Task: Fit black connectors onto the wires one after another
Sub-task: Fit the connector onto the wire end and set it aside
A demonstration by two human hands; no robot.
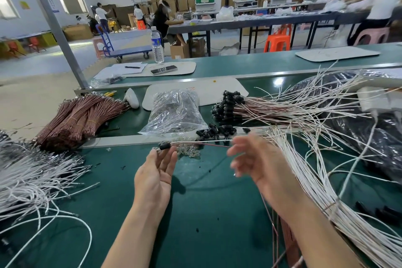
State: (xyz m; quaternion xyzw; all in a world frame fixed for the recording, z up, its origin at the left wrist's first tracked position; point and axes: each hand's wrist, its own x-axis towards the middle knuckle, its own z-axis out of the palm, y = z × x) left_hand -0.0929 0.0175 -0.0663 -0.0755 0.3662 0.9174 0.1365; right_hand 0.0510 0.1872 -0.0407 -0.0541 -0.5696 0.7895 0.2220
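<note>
left hand (154, 178) pinching black connector (163, 147) at fingertips, wire (202, 142) reaching blurred right hand (256, 163), grip there unclear

The bag of connectors (174, 113) sat on the table (206, 202), tied wire bundles (82, 115) left of it, capped wires (228, 106) right, loose connectors (213, 131) just in front.

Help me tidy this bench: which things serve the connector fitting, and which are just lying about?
Job: connector-tipped wire, loose black connectors, white wires, brown wire bundles, finished wires.
Lying about: water bottle, phone, pen, papers.
</note>
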